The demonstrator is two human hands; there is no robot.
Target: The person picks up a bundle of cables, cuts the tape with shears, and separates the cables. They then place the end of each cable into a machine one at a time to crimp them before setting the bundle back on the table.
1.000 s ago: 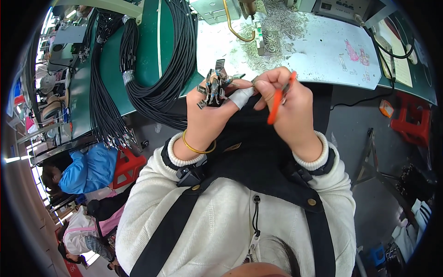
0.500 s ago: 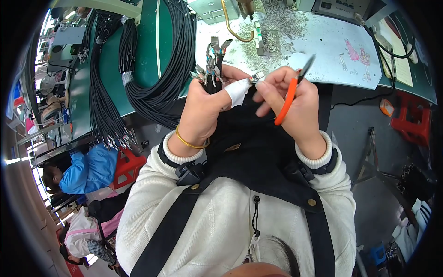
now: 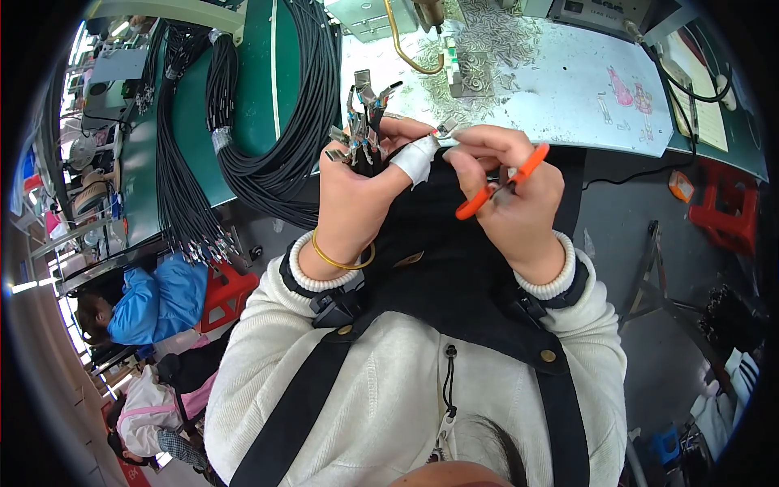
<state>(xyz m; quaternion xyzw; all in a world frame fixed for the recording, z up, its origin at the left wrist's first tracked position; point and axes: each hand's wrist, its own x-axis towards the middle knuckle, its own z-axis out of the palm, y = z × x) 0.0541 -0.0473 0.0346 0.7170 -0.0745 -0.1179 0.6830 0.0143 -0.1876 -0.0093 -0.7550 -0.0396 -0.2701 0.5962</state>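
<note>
My left hand (image 3: 350,199) is closed round a bunch of black cables (image 3: 369,165), whose metal connectors (image 3: 359,134) and short coloured wires fan out above the fist. White tape wraps the left thumb (image 3: 416,160). One metal connector (image 3: 447,127) sticks out past that thumb tip. Just right of it, my right hand (image 3: 523,199) has thumb and index finger apart, close to this connector. Tucked in the right palm is an orange-handled hand tool (image 3: 531,165) with two grips. Its working end is hidden, so whether it is pliers or snips I cannot tell.
Long bundles of black cable (image 3: 312,154) hang over the green table (image 3: 260,97) on the left. Beyond my hands, many small metal pieces (image 3: 495,40) lie on the white work surface (image 3: 560,105) around a bench machine (image 3: 452,65). Red stools (image 3: 725,207) and seated people flank me.
The tool has turned in my right hand: its pointed end showed before, and now both orange grips do. My right index finger has stretched out. The connectors in my left hand have tilted left.
</note>
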